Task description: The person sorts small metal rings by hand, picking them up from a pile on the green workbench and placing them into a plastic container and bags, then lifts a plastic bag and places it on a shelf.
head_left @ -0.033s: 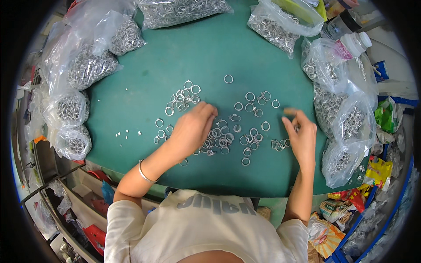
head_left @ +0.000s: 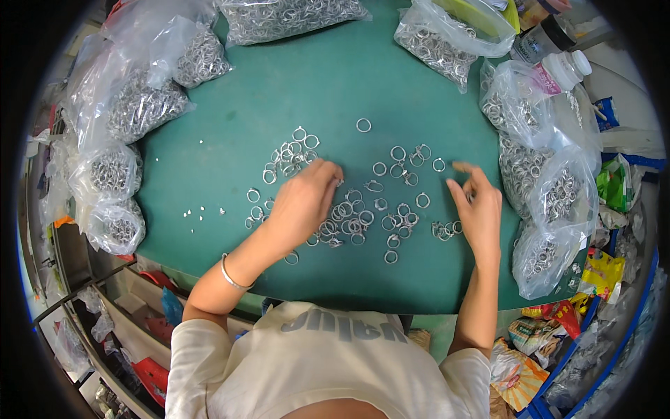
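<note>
My left hand [head_left: 305,196] is closed in a pinch over the middle of the green table [head_left: 279,84], with a small silver ring [head_left: 340,183] peeking out at its fingertips. Just beyond it lies a cluster of silver rings [head_left: 287,156]. A second ring pile [head_left: 345,222] is beside it, partly hidden by the fingers. My right hand [head_left: 479,209] hovers at the right, thumb and index finger apart, the other fingers curled round a small silver piece that looks like a ring. Close by are a lone ring [head_left: 438,165] and a small ring group [head_left: 447,230].
Clear bags of rings line the left [head_left: 143,105], the back [head_left: 293,19] and the right [head_left: 551,188] of the table. Tiny pale bits [head_left: 202,209] are scattered at the left. A white bottle [head_left: 564,70] and a dark-lidded jar [head_left: 543,40] stand at the back right.
My left hand has shifted very slightly, and the silver piece at its fingertips shows more. My right hand has moved a little to the left. One ring mid-table has turned slightly.
</note>
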Tool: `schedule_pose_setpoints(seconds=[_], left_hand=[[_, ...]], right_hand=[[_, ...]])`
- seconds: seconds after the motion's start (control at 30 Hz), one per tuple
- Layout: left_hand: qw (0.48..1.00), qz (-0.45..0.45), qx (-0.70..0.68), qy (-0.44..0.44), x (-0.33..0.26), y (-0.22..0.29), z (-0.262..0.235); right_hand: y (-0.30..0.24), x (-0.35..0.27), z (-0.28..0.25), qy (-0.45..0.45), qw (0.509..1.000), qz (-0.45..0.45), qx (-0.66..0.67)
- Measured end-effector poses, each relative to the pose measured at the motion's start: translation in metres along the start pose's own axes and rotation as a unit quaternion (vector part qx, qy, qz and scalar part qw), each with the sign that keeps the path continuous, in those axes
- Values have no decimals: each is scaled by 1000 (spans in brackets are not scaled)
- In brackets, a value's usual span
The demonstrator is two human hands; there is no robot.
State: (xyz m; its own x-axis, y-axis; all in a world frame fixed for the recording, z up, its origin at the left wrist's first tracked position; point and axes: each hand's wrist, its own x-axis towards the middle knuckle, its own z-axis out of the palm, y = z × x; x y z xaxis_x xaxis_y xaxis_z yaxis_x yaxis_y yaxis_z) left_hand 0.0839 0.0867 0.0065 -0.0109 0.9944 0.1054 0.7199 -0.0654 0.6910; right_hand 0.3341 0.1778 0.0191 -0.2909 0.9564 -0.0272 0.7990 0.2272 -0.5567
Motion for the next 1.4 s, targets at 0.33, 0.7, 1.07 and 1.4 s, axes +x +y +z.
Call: schedule_pose_setpoints(seconds=[0.33, 0.7, 1.07, 1.4], left_hand=[[997, 41, 63, -6, -16, 13, 1], [992, 48, -20, -113, -60, 25, 1], [982, 170, 51, -72, 1, 27, 38], [764, -244, -586, -118, 2, 21, 2]], right_hand=[[2, -18, -8, -73, 996, -36, -31], [-56, -34, 45, -25, 993, -114, -7], [-48, -34, 32, 11, 997, -78, 25], [-34, -48, 29, -53, 984, -170, -30]])
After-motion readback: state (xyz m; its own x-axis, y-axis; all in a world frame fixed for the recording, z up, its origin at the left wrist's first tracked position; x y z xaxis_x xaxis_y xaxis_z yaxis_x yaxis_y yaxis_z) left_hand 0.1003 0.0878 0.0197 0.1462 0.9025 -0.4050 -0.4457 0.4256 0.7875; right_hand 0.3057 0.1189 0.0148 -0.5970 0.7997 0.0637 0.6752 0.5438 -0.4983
